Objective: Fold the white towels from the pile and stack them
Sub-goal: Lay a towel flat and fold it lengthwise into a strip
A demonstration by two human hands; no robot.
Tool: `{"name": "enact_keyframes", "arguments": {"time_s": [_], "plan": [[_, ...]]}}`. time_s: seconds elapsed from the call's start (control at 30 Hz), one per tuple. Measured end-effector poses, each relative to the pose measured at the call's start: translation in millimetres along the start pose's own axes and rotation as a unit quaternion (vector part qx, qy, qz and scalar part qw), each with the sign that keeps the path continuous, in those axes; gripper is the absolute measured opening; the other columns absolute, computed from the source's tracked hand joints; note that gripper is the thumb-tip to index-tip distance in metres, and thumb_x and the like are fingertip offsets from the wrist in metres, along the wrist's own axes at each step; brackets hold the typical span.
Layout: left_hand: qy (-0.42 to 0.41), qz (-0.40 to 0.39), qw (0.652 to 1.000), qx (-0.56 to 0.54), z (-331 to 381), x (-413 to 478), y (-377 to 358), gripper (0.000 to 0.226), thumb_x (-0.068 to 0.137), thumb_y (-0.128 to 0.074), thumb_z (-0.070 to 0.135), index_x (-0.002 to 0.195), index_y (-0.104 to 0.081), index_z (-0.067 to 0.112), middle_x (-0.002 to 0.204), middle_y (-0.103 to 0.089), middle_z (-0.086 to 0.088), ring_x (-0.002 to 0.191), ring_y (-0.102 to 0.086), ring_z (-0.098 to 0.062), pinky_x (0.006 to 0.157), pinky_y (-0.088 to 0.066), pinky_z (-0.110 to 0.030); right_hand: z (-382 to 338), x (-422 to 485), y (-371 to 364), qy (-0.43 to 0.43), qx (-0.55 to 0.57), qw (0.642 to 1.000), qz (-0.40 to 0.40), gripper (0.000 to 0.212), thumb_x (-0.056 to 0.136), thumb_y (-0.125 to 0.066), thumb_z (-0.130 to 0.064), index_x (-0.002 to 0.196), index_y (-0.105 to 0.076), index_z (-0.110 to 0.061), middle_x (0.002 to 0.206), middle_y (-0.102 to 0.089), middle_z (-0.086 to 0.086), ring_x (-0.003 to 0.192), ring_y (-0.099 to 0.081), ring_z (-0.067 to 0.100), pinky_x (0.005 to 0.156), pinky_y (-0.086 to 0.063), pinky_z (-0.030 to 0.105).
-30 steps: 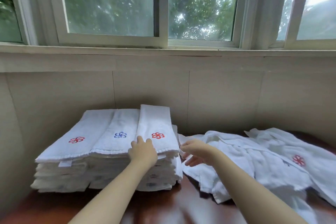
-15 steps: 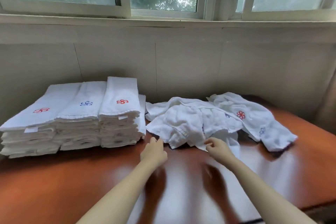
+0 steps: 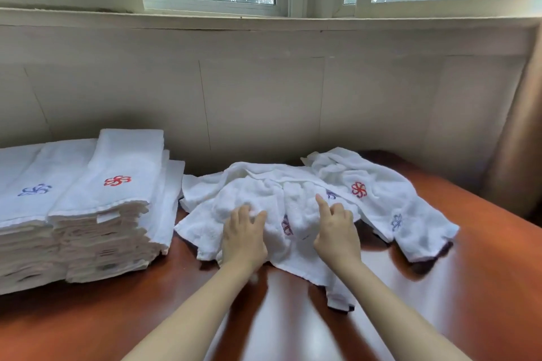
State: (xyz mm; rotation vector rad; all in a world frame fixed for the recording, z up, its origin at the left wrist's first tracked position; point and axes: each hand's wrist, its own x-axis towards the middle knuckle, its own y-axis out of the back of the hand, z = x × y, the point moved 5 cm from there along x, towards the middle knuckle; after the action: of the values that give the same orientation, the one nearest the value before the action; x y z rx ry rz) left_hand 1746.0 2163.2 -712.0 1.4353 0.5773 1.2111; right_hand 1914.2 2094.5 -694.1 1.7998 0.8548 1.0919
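A loose pile of white towels (image 3: 378, 184) with red and blue flower embroidery lies on the brown table (image 3: 475, 296), centre to right. The nearest crumpled towel (image 3: 296, 255) spreads toward me. My left hand (image 3: 243, 236) is on its left part, fingers curled into the cloth. My right hand (image 3: 337, 228) is over its right part, index finger straight and the other fingers curled; whether they hold cloth is hidden. Tall stacks of folded towels (image 3: 114, 199) stand side by side at the left.
A tiled wall (image 3: 264, 102) rises right behind the table, with a window sill (image 3: 264, 20) above. A brown curtain (image 3: 525, 126) hangs at the far right. Bare glossy tabletop stretches in front of the pile and to its right.
Both hands left the folded stacks, passed over the bare table, and now reach forward onto the nearest crumpled towel. The view has swung right and closer to the pile.
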Motion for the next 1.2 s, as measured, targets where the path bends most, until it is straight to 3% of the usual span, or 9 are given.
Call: {"name": "enact_keyframes", "arguments": {"time_s": [0.1, 0.2, 0.3, 0.47, 0.63, 0.77, 0.83, 0.97, 1.2], "plan": [[-0.031, 0.069, 0.997, -0.011, 9, 3, 0, 0.052, 0.067, -0.054, 0.003, 0.117, -0.061, 0.017, 0.137, -0.043, -0.016, 0.129, -0.039, -0.036, 0.105, -0.033, -0.042, 13, 19, -8, -0.032, 0.064, 0.997, -0.024, 0.064, 0.083, -0.044, -0.005, 0.143, -0.037, -0.026, 0.121, -0.044, 0.010, 0.111, -0.044, 0.031, 0.088, -0.040, 0.034], [-0.137, 0.156, 0.976, -0.066, 26, 6, 11, 0.032, 0.061, -0.041, 0.003, 0.081, -0.066, 0.008, 0.093, -0.064, -0.013, 0.088, -0.063, -0.036, 0.086, -0.047, -0.036, 24, 30, -6, -0.032, 0.148, 0.988, -0.021, 0.042, 0.087, -0.044, -0.005, 0.121, -0.062, -0.020, 0.107, -0.051, 0.008, 0.106, -0.052, 0.029, 0.078, -0.041, 0.034], [-0.139, 0.038, 0.974, -0.175, 41, 12, 6, 0.050, 0.071, -0.045, 0.004, 0.119, -0.058, 0.008, 0.101, -0.060, -0.008, 0.092, -0.057, -0.032, 0.087, -0.034, -0.028, 24, 26, -6, -0.002, 0.169, 0.985, -0.028, 0.025, 0.087, -0.048, -0.007, 0.064, -0.052, -0.017, 0.077, -0.044, 0.003, 0.084, -0.051, 0.028, 0.063, -0.028, 0.034], [-0.123, -0.062, 0.974, -0.180, 72, 3, -4, 0.073, 0.079, -0.059, 0.028, 0.146, -0.030, 0.023, 0.135, -0.038, -0.003, 0.118, -0.048, -0.024, 0.098, -0.038, -0.035, 6, -4, -2, 0.056, 0.208, 0.976, -0.035, 0.048, 0.077, -0.054, 0.001, 0.049, -0.024, -0.024, 0.056, -0.033, -0.007, 0.068, -0.038, 0.019, 0.062, -0.029, 0.037], [-0.117, -0.071, 0.971, -0.194, 66, -14, 9, 0.039, 0.086, -0.059, 0.027, 0.124, -0.050, 0.024, 0.118, -0.049, 0.002, 0.104, -0.054, -0.021, 0.079, -0.044, -0.034, 3, -30, 1, 0.081, 0.221, 0.970, -0.067, 0.031, 0.080, -0.056, -0.002, 0.052, -0.043, -0.004, 0.056, -0.036, -0.001, 0.065, -0.040, 0.019, 0.063, -0.030, 0.034], [-0.101, -0.065, 0.971, -0.206, 49, -23, 38, 0.030, 0.084, -0.052, 0.007, 0.113, -0.061, 0.012, 0.110, -0.062, -0.004, 0.105, -0.056, -0.023, 0.082, -0.040, -0.029, 4, -50, 10, 0.030, 0.268, 0.960, -0.070, 0.015, 0.087, -0.060, -0.015, 0.078, -0.070, -0.022, 0.072, -0.063, 0.000, 0.080, -0.058, 0.021, 0.072, -0.040, 0.031], [-0.082, -0.067, 0.965, -0.239, 41, -25, 56, 0.015, 0.084, -0.053, 0.006, 0.094, -0.064, 0.010, 0.097, -0.065, -0.008, 0.098, -0.057, -0.027, 0.080, -0.041, -0.033, 7, -59, 10, -0.026, 0.279, 0.957, -0.077, 0.034, 0.086, -0.058, -0.014, 0.119, -0.062, -0.021, 0.077, -0.064, -0.003, 0.090, -0.063, 0.023, 0.076, -0.044, 0.029], [-0.069, -0.036, 0.951, -0.299, 38, -27, 89, 0.039, 0.089, -0.051, 0.006, 0.058, -0.037, 0.025, 0.063, -0.046, 0.010, 0.071, -0.045, -0.019, 0.059, -0.026, -0.025, 3, -65, 12, -0.070, 0.344, 0.927, -0.132, 0.071, 0.081, -0.053, -0.010, 0.144, -0.027, -0.028, 0.093, -0.066, 0.007, 0.085, -0.063, 0.024, 0.066, -0.045, 0.024], [-0.057, -0.008, 0.948, -0.314, 22, -35, 130, 0.042, 0.102, -0.038, 0.030, 0.062, -0.038, 0.017, 0.064, -0.046, 0.004, 0.062, -0.040, -0.013, 0.058, -0.029, -0.027, -6, -48, 53, -0.097, 0.355, 0.928, -0.056, 0.033, 0.089, -0.045, -0.013, 0.120, -0.052, -0.022, 0.097, -0.061, 0.001, 0.095, -0.057, 0.025, 0.067, -0.037, 0.026]]}}
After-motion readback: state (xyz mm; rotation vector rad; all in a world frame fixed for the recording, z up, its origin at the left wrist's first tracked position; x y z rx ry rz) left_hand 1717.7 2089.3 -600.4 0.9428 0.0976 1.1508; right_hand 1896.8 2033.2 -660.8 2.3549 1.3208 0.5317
